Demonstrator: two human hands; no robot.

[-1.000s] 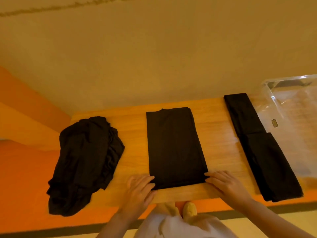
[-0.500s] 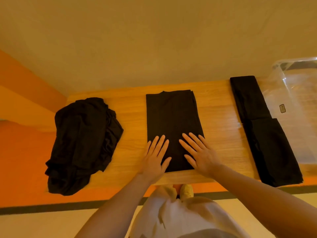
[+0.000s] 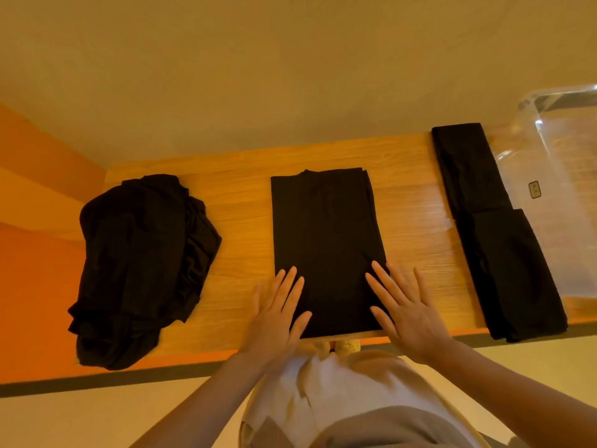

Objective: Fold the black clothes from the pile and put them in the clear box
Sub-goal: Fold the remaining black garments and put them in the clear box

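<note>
Wooden table (image 3: 239, 189): both flat hands, left hand (image 3: 277, 318) and right hand (image 3: 403, 312), press folded black garment (image 3: 326, 240); clear box (image 3: 562, 176) label unreadable

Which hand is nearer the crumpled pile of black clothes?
Left. The left hand lies flat on the near left corner of the folded garment, next to the pile. The right hand is on the garment's far side, toward the clear box.
</note>
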